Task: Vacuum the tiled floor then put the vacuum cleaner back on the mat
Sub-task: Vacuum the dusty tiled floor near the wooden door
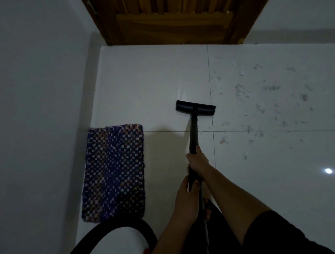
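Note:
A black vacuum wand (193, 133) runs from my hands to its flat black floor head (195, 108), which rests on the white tiled floor (152, 85) near a grout line. My right hand (197, 160) grips the wand higher up, and my left hand (186, 198) grips it lower, closer to me. The black hose (117, 226) curves across the bottom left. A purple checkered woven mat (114, 172) lies on the floor left of the wand, beside the wall. Dust and scraps (266, 104) litter the tiles to the right of the head.
A grey wall (39, 112) bounds the left side. A brown wooden door (170, 18) stands at the far end. A bright light reflection (328, 171) shows on the tiles at right. My dark sleeve (280, 235) fills the lower right.

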A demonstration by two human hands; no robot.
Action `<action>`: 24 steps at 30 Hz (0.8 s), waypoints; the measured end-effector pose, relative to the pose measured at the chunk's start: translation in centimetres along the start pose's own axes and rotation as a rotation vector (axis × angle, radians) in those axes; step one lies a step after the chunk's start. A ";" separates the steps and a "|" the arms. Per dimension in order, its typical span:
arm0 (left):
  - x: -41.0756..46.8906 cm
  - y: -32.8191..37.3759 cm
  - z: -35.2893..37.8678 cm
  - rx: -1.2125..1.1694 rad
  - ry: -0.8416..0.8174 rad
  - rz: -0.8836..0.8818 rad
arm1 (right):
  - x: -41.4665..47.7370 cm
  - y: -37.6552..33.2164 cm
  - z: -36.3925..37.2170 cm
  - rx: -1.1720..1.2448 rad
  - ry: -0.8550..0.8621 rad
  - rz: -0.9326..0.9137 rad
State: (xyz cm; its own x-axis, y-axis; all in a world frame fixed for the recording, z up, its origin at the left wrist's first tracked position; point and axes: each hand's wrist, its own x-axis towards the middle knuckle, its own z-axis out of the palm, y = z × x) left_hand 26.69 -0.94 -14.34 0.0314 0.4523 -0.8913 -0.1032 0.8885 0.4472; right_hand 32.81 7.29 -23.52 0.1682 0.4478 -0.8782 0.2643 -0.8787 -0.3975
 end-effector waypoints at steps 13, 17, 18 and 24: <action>-3.5 -5.5 0.8 0.052 -0.010 -0.019 | -2.6 6.5 -0.5 0.013 -0.004 -0.015; -2.8 -8.3 1.7 0.111 0.013 -0.038 | -2.9 8.2 -1.2 -0.005 -0.018 0.005; -3.0 -8.7 2.1 0.098 0.012 -0.052 | -3.0 8.5 -1.4 -0.010 -0.022 0.004; -4.0 -10.1 3.4 0.076 0.007 -0.031 | -3.5 10.5 -2.2 -0.063 -0.028 -0.001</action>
State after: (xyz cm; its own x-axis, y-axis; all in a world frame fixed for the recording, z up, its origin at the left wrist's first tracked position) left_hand 30.98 -11.48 -15.03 0.0262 0.4242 -0.9052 -0.0263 0.9055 0.4236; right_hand 37.03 -3.10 -24.04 0.1416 0.4428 -0.8854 0.3241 -0.8658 -0.3812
